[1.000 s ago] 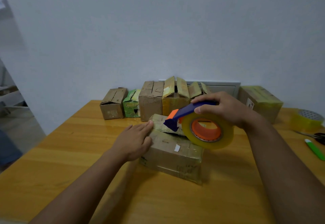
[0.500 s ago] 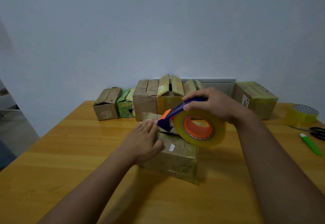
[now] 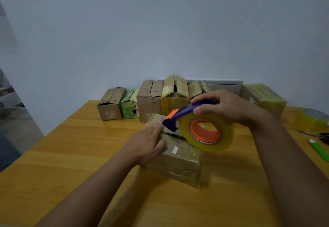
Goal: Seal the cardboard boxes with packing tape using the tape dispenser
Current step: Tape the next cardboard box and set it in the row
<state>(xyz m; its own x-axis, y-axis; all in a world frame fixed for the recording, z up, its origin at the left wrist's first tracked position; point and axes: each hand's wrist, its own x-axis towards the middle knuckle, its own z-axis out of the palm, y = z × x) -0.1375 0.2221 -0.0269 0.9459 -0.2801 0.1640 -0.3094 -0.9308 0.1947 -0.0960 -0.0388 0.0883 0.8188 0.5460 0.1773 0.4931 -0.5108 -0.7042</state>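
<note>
Centre of frame: cardboard box (image 3: 179, 159) lies on the tabletop (image 3: 62, 155), long axis running from near right to far left. Its far flap looks raised or loose under the dispenser nose.

Left hand (image 3: 147, 144) rests flat on the box's left top edge, fingers straight and together, pressing down near the seam. Right hand (image 3: 226, 109) has fingers curled round the blue handle of the tape dispenser (image 3: 194, 123), which carries a yellowish roll on an orange hub. The dispenser's blue nose points left and sits at the left fingertips, over the box's far end; whether tape touches the cardboard I cannot tell.

Judgement: the coming pull would run along the box's long axis, from the far-left end toward the near right. Right hand does the drawing, left hand is the anchor and lies nearer the start point.

Around: row of small boxes (image 3: 151, 100) against the wall, just behind; one more box (image 3: 263, 98) at right. Spare tape roll (image 3: 313, 120), scissors (image 3: 320, 136) and green cutter (image 3: 319, 150) at right edge, well apart. Nothing blocks the pull path.
</note>
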